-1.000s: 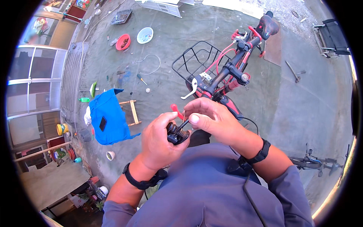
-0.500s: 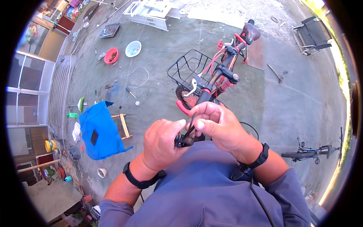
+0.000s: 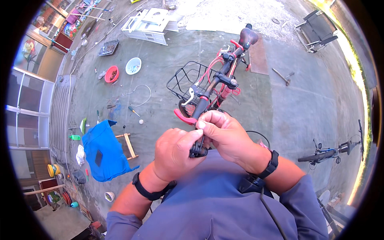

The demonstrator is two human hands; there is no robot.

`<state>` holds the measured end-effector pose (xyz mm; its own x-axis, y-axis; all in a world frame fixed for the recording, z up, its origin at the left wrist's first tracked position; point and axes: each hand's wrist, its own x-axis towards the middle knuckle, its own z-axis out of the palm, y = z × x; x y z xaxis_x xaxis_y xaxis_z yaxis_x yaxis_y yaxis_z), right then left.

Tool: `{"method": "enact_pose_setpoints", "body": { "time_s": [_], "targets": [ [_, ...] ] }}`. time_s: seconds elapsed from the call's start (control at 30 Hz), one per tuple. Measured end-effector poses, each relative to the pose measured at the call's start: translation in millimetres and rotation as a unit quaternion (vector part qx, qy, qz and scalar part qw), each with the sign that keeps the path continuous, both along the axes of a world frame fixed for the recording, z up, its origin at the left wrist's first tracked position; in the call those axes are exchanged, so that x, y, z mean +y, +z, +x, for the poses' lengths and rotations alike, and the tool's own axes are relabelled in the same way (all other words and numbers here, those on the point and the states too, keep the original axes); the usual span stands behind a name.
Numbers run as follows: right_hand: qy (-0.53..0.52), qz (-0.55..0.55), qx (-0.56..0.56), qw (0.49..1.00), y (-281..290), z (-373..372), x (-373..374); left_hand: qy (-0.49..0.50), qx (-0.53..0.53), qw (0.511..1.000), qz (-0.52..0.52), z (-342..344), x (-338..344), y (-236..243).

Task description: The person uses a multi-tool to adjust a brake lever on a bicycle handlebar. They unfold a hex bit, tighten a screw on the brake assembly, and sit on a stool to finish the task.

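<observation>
A small black part [image 3: 198, 151] with rounded, ridged pieces is gripped low in my left hand [image 3: 173, 154], its thumb pointing up along it. My right hand [image 3: 228, 133] is closed in a pinch just beside the left thumb, on a thin black strand that rises from the part. The fingers hide most of that strand. Right beyond my hands is the handlebar [image 3: 203, 103] of a black and red bicycle, with a red curved bar end [image 3: 185, 117] and a white brake lever [image 3: 189, 97]. A black wire basket [image 3: 188, 80] sits at its front.
At left, a blue cloth [image 3: 105, 162] covers a wooden-legged stool with a dark phone on it. A screwdriver [image 3: 133, 111], a red basin [image 3: 112, 74] and a white basin [image 3: 133, 66] lie beyond. A hammer [image 3: 283, 77] and another bicycle [image 3: 330, 154] are at right.
My hands have come closer together, the right fingertips now meeting the left thumb. Less of the strand shows. The bicycle and surroundings have shifted slightly left in view.
</observation>
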<state>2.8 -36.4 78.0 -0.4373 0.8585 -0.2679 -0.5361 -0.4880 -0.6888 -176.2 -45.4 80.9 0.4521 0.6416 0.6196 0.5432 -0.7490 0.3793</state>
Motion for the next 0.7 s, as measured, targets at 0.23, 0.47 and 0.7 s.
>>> {"method": "enact_pose_setpoints", "body": {
  "time_s": [0.23, 0.47, 0.7],
  "targets": [
    [0.04, 0.184, -0.051, 0.981, -4, 22, 2, 0.036, -0.082, 0.995, -0.045, 11, 10, 26],
    [-0.042, 0.196, -0.089, 0.976, -9, 33, 11, -0.072, -0.228, 0.942, -0.234, 15, 20, 22],
    [-0.051, 0.13, -0.053, 0.989, -13, 57, 19, -0.041, -0.279, 0.896, -0.342, 28, 20, 15]
  ]
}}
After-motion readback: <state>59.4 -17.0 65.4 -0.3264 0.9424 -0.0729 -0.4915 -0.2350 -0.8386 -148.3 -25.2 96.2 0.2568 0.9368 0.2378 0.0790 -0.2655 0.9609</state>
